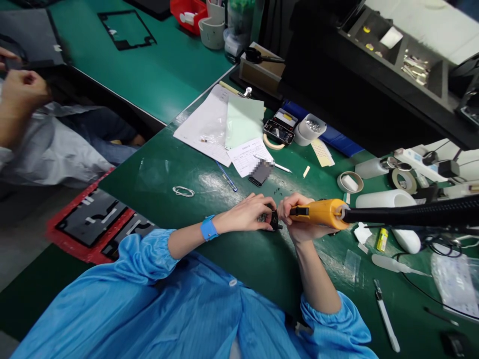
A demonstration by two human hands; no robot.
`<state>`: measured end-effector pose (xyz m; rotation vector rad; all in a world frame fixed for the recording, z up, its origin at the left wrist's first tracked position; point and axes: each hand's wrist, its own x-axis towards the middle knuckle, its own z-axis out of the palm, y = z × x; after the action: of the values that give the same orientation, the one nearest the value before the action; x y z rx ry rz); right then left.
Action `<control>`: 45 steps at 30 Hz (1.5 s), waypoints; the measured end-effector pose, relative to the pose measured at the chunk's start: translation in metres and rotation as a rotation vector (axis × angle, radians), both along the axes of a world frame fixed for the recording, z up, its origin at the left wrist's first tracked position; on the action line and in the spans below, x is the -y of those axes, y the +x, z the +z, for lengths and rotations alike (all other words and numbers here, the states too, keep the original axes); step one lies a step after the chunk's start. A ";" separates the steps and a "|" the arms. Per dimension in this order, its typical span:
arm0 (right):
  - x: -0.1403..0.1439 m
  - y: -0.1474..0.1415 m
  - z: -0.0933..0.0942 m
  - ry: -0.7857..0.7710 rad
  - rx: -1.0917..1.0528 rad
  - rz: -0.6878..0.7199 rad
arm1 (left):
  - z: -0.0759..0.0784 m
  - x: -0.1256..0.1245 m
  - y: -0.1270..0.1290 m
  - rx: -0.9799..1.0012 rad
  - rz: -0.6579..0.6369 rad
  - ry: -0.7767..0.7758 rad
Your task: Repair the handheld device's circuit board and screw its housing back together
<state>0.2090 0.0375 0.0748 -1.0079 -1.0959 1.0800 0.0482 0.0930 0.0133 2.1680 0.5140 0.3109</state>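
Slipping of the tool tip is the main risk that I see. The right hand has its fingers clamped around the yellow electric screwdriver, whose tip points toward the small black part. This part lies on the green tabletop, directly in front of the person, between both hands. The left hand holds it down with the fingers closed on it from the left side. The fingertips of this hand are just beside the tip, so if the tip jumps off, I think it can hit a finger or scratch the part. The part is small and mostly hidden by the fingers, so I cannot tell how well the tip sits on it.

The thick black cable goes from the screwdriver to the right, above a white bottle and rolls of tape. In my judgement, a pull from this cable can tilt the tool. A blue wrist strap is on the left arm.
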 end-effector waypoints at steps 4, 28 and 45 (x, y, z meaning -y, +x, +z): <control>-0.001 -0.002 -0.002 0.010 -0.032 -0.037 | 0.000 0.000 0.000 -0.003 0.009 0.003; -0.003 0.005 -0.002 -0.026 -0.018 0.046 | 0.003 0.000 0.000 -0.026 -0.007 -0.018; 0.007 0.001 0.027 0.294 -0.122 -0.036 | 0.004 -0.005 -0.001 0.157 0.016 0.057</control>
<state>0.2095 0.0302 0.1021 -0.7170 -1.0956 0.9074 0.0469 0.0980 0.0173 2.1735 0.4383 0.5059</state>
